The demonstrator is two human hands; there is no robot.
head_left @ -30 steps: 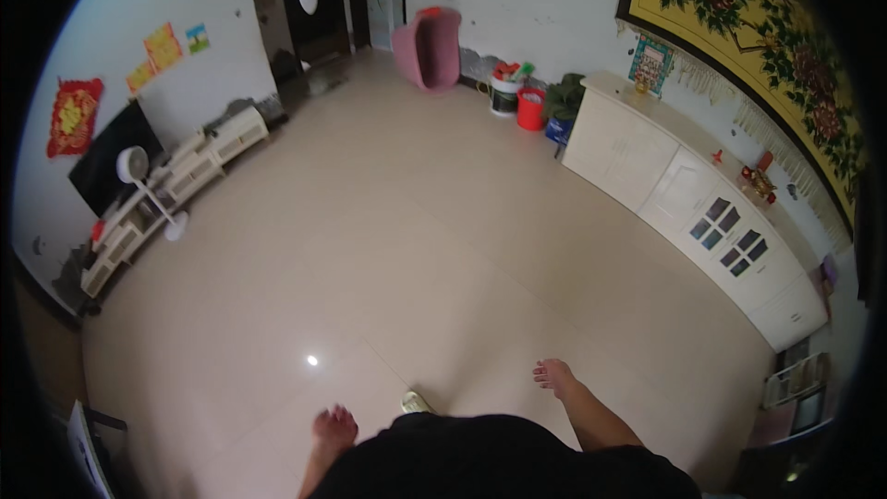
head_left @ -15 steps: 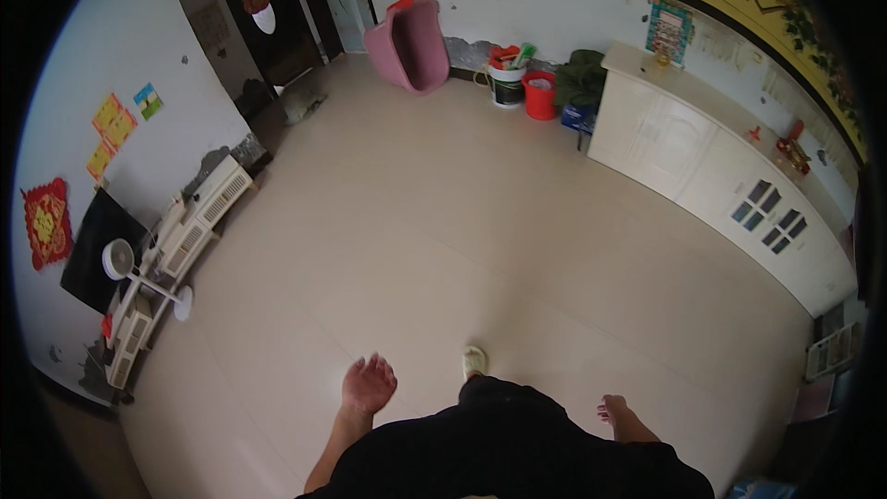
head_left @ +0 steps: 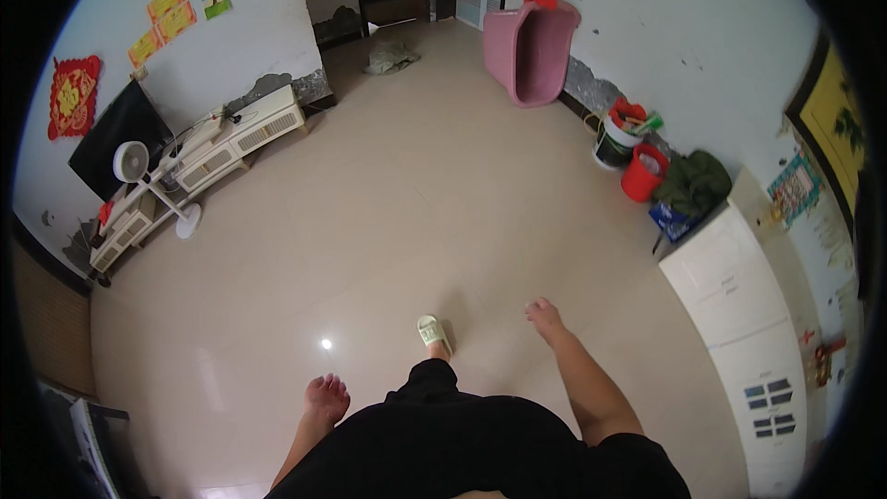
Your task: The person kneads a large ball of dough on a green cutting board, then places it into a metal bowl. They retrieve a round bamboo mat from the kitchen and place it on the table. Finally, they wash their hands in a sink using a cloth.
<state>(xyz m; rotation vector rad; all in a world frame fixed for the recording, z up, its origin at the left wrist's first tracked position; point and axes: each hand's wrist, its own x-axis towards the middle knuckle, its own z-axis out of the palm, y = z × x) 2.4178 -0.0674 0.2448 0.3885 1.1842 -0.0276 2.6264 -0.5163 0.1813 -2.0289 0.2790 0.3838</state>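
My left hand hangs low over the tiled floor, left of my body, its fingers loosely bent and a little apart. Nothing shows in it. Farther forward, my right hand is held out over the floor on a bare forearm, with relaxed fingers and nothing visible in them. Neither hand touches anything. A pale green slipper on one foot shows between the two hands.
Along the left wall stand a low white TV cabinet, a television and a white fan. Ahead, a pink tub leans on the wall. Buckets, including a red one, sit near a white cabinet at right.
The view has turned left, so the tub, buckets and white cabinet lie farther right. My right arm has swung forward, and my left hand has drawn back. The slippered foot shows more fully.
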